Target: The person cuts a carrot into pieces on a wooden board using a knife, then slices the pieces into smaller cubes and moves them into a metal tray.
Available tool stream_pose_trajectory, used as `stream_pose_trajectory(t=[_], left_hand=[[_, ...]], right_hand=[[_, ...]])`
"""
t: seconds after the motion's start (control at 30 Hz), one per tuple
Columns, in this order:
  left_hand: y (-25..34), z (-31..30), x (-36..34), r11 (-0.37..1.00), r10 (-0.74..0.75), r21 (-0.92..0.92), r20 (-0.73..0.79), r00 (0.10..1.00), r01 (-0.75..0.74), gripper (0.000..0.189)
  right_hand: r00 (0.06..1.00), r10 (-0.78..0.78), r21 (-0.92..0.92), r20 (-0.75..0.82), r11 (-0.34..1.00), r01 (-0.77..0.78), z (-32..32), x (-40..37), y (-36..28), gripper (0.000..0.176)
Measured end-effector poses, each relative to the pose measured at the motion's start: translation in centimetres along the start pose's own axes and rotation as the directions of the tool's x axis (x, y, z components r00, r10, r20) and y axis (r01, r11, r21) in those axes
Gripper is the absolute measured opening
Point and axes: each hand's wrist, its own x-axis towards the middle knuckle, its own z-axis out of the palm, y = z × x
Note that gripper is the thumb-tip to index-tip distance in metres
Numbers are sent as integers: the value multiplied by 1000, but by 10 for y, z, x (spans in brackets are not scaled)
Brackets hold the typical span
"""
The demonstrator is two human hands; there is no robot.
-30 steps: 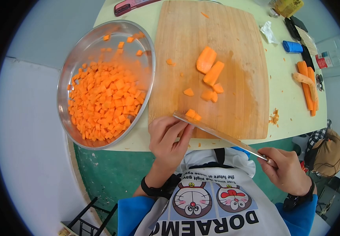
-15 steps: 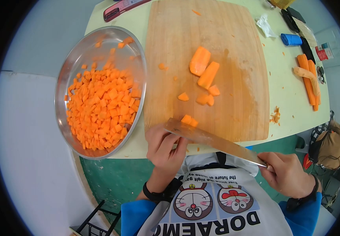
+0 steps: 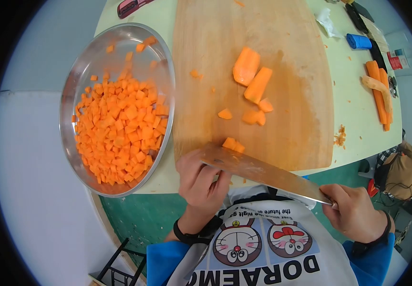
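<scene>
Head view: your right hand (image 3: 356, 212) grips the knife (image 3: 263, 172); your left hand (image 3: 201, 185) curls at its far end, any pinch cannot be confirmed. Carrot pieces (image 3: 230, 143) lie beside the knife on the board (image 3: 306, 138). Caution: a slipping knife could cut your left hand.

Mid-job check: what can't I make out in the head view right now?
In the head view:
Handle of the knife: mostly hidden inside the right hand.
Cutting board under the knife: covered by its blade.
Cutting board's far end: cut off by the top edge.
Bottom of the pan: partly buried under carrot cubes.
Bottle label: print too small.
</scene>
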Motion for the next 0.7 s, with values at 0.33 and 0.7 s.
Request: stream_pose_trajectory(t=[0.33, 0.7], left_hand=[[1, 2, 6, 1000, 5, -15, -30, 1000, -6, 25], [1, 3, 3, 1000, -6, 12, -36, 999, 7, 22]], right_hand=[[999, 48, 22, 18, 999, -49, -4, 5, -8, 28], [997, 72, 11, 31, 997, -73, -7, 9, -13, 18]])
